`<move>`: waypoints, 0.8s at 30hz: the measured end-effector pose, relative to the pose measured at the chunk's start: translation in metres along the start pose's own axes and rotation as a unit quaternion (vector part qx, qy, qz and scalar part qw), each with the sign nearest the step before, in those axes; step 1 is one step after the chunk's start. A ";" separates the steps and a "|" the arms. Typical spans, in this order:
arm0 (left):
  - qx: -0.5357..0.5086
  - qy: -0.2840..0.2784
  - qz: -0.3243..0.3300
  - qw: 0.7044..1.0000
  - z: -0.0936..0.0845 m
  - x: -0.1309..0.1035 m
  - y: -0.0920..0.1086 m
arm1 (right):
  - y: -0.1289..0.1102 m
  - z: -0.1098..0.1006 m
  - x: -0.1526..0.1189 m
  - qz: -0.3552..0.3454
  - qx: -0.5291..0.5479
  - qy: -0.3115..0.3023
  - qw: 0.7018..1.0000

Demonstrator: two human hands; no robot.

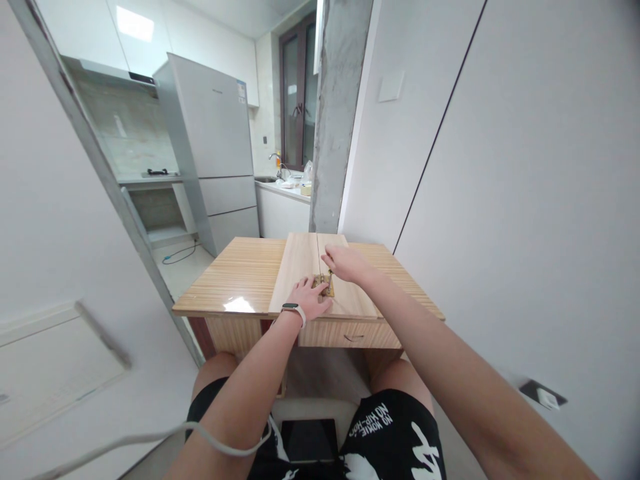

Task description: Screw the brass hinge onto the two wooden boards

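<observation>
Small flat gold-coloured metal hinge lies across gap between two pale smooth wooden boards, on striped yellow-brown wooden desk. Left hand spread low, fingers on hinge. Right hand curled around thin metal tool; maybe screwdriver, too small to be sure. Tool tip could slip, poke left fingers: they sit very near. Hinge could go crooked if left hand lets up. Bump could push boards apart.

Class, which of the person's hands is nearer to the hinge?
Left: the left hand has its fingers on the hinge, while the right hand is raised above it.
</observation>
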State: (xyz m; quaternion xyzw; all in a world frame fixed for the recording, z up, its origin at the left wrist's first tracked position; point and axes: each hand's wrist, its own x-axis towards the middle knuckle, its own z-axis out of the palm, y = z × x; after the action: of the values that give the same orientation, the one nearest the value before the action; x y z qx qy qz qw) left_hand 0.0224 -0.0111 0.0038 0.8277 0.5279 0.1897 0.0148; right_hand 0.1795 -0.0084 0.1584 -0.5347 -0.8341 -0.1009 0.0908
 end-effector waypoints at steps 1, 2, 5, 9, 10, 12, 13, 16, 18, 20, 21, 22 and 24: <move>0.000 0.000 -0.001 1.000 0.000 0.000 0.000 | 0.000 0.000 0.001 -0.007 0.016 0.001 1.000; -0.001 -0.001 -0.002 1.000 0.000 0.000 0.001 | 0.000 0.000 0.001 -0.013 0.035 -0.002 0.999; -0.001 -0.008 -0.009 1.000 -0.001 0.000 0.002 | 0.002 -0.004 0.002 -0.026 0.102 -0.029 0.994; -0.002 -0.007 -0.007 1.000 -0.001 -0.001 0.002 | 0.004 -0.013 0.001 -0.030 0.136 -0.059 0.989; -0.003 -0.002 -0.005 1.000 -0.001 -0.001 0.002 | 0.004 -0.014 0.001 -0.026 0.129 -0.059 0.990; -0.004 0.005 -0.002 1.000 -0.001 -0.001 0.001 | 0.004 -0.015 0.001 -0.021 0.104 -0.050 0.993; -0.004 0.005 -0.002 1.000 -0.001 -0.001 0.001 | 0.004 -0.014 0.001 -0.020 0.088 -0.044 0.995; -0.007 -0.002 -0.001 1.000 -0.001 -0.001 0.000 | 0.002 -0.009 0.001 -0.006 0.039 -0.022 0.999; -0.008 0.000 0.001 1.000 -0.001 0.000 0.000 | 0.000 -0.004 0.001 0.029 0.008 -0.011 1.000; -0.005 0.005 0.001 1.000 -0.001 0.000 0.001 | -0.003 -0.001 -0.001 0.064 -0.011 -0.004 0.998; -0.004 0.006 0.002 1.000 -0.001 0.000 0.001 | -0.004 0.001 -0.002 0.071 -0.011 -0.003 0.997; -0.003 0.005 0.001 1.000 -0.001 0.000 0.001 | -0.005 0.002 -0.002 0.069 -0.008 -0.001 0.998; -0.003 0.002 0.003 1.000 -0.001 0.000 0.001 | -0.005 0.003 -0.003 0.040 0.009 0.003 0.999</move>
State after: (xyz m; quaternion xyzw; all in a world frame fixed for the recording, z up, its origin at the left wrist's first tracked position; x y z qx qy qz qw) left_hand 0.0226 -0.0119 0.0046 0.8286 0.5252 0.1932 0.0158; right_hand 0.1762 -0.0118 0.1546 -0.5668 -0.8125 -0.0913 0.1016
